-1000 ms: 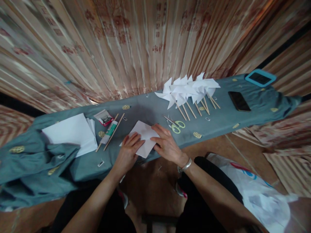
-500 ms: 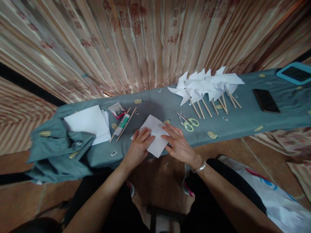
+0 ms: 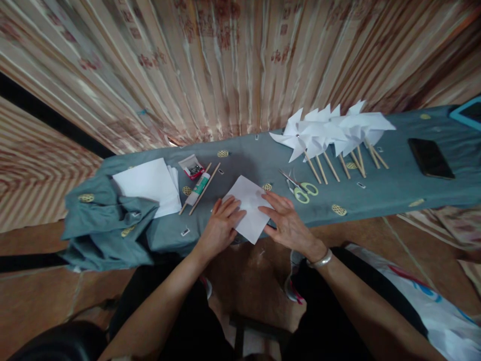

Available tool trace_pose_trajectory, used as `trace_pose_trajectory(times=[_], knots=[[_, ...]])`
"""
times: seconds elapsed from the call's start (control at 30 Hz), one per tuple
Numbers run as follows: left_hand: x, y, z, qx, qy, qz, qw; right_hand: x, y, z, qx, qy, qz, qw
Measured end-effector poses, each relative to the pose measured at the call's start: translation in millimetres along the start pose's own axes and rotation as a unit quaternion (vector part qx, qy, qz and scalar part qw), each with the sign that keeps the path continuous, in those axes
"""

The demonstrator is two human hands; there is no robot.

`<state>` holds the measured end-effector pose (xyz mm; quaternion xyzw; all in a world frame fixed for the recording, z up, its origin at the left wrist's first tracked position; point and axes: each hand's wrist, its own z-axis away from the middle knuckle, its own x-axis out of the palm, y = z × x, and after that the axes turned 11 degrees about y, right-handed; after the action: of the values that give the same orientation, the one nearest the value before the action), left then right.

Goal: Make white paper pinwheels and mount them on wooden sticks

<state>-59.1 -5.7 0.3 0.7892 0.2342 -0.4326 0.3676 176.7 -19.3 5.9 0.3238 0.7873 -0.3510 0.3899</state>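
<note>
A square sheet of white paper (image 3: 249,206) lies on the cloth-covered table with a corner towards me, reaching past the front edge. My left hand (image 3: 220,228) rests on its left side, with fingers and thumb stretched over the paper. On the right side, my right hand (image 3: 287,220) has its fingers spread, and the fingertips touch the sheet. Green-handled scissors (image 3: 301,191) lie just beyond my right hand. To the left are a glue stick (image 3: 198,189), two wooden sticks (image 3: 206,186) and a small open box of metal pins (image 3: 192,168).
A stack of white paper (image 3: 150,185) lies at the left by bunched cloth (image 3: 108,230). Several white paper pinwheels (image 3: 326,133) on sticks lie at the back right. Farther right are a dark phone (image 3: 431,158) and a blue-framed tablet (image 3: 468,113). A curtain (image 3: 233,75) hangs behind.
The view has turned slightly left, so everything appears farther right. My hands stay on the paper's two sides, with hardly any change in their pose.
</note>
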Motion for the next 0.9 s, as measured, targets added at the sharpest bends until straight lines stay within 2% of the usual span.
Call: trace_pose_trajectory(times=[0.23, 0.33, 0.43, 0.6, 0.7, 0.9], knots=[[-1.9, 1.1, 1.3, -0.017, -0.014, 0.017, 1.000, -15.4, 5.6, -4.1, 0.018, 0.003, -0.048, 0.999], [-3.5, 1.7, 1.8, -0.022, -0.027, 0.030, 0.999, -28.0, 24.9, -4.0, 0.106, 0.044, -0.064, 0.991], [-3.8, 2.0, 4.1, -0.022, -0.028, 0.038, 0.999, -34.0, 51.5, -1.4, 0.190, 0.105, 0.040, 0.975], [-2.9, 3.6, 7.8, -0.025, -0.019, 0.040, 0.999, -32.8, 76.0, 0.0, 0.203, 0.027, 0.171, 0.964], [-1.2, 2.9, 6.9, -0.036, -0.007, 0.041, 0.998, -33.3, 74.7, -3.0, 0.208, -0.005, 0.216, 0.954], [4.6, -10.5, 4.7, -0.081, 0.057, 0.023, 0.995, -37.0, 71.0, -6.8, 0.222, -0.049, 0.269, 0.936]])
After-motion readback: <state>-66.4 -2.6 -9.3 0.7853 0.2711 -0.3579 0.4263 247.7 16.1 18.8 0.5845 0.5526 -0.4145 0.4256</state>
